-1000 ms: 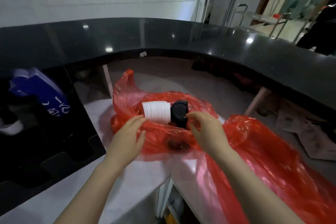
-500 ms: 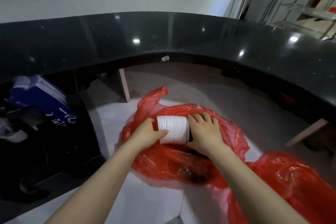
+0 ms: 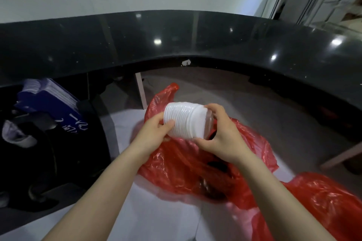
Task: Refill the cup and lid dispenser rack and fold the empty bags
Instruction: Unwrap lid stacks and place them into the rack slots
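Note:
A stack of white lids (image 3: 186,121) lies sideways in the air above a crumpled red plastic bag (image 3: 195,164) on the white counter (image 3: 156,219). My left hand (image 3: 154,135) grips the stack's left end, thumb over the rims. My right hand (image 3: 221,135) grips the right end, fingers curled over the top and thumb underneath. Dark round things show through the bag below the hands. A second red bag (image 3: 317,205) lies crumpled at the lower right. The black dispenser rack (image 3: 49,162) stands at the left.
A curved black countertop (image 3: 176,41) runs across the back and round to the right. A blue package (image 3: 49,101) sits on the rack's top at the left. Grey floor and a pale table leg show beyond the white counter.
Both hands have lifted the white lid stack up out of the red bag. The black lids next to it one second ago are hidden now. The view has tilted further down.

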Demonstrator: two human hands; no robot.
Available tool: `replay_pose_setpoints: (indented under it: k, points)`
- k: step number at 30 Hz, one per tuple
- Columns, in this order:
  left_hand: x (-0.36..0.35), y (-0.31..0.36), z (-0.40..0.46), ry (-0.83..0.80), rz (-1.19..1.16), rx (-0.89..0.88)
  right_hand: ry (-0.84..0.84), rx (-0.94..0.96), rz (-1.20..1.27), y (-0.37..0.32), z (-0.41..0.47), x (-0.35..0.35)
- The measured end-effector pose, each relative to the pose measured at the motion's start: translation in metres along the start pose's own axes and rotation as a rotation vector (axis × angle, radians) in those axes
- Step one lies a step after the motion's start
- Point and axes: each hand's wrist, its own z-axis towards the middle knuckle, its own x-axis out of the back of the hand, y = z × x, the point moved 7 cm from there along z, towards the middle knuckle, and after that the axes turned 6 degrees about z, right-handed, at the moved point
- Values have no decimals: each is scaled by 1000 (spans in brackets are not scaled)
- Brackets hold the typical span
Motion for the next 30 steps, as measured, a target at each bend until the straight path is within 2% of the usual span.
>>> replay_pose_setpoints:
  k: [4,13,18,26,30]
  points:
    - [14,12,-13,52,-72,-37,17,51,157,-24,-2,1]
    - [66,23,-73,87,-287,-107,-43,231,299,-106,1,-35]
    - [118,8,-110,223,-328,-97,-160,316,334,-146,7,-81]
    - [194,-36,-195,515,-346,40,-421,444,430,-216,-7,-176]
    - [214,-54,-235,606,-402,94,-503,463,425,-238,-26,-211]
